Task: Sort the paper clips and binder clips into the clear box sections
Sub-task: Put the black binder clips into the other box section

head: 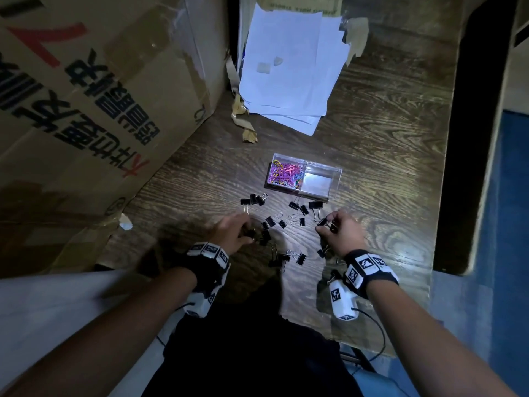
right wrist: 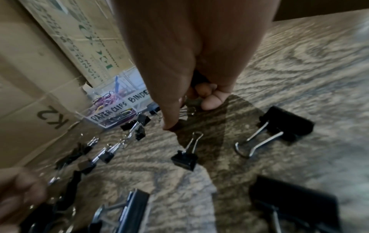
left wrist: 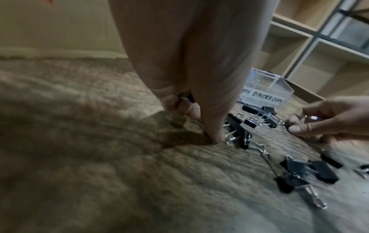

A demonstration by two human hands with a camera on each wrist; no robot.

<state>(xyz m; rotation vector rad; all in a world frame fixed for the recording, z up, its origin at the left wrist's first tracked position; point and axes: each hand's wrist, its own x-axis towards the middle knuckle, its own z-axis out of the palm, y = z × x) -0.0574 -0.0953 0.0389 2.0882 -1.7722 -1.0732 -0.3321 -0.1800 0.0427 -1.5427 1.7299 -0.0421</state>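
The clear box [head: 338, 171] stands mid-table. Its left section holds colourful paper clips [head: 286, 173]; its right section [head: 317, 183] looks empty. The front wall [right wrist: 111, 115] is labelled "PAPER CLIPS" and "BINDER CLIPS". Several black binder clips [head: 286, 222] lie scattered in front of the box, between my hands. My left hand [head: 243, 232] has curled fingers [left wrist: 179, 107] gripping a black binder clip [left wrist: 188, 97], with one fingertip touching the table. My right hand [head: 329, 227] holds binder clips [right wrist: 197, 78] in its curled fingers just above the table, their silver handles [right wrist: 187, 110] sticking out.
A large printed cardboard box [head: 86, 110] leans in along the left side. A stack of white paper [head: 286, 67] lies behind the clear box. The wooden table [head: 386, 138] ends at a dark edge on the right. Larger binder clips [right wrist: 287, 126] lie near my right wrist.
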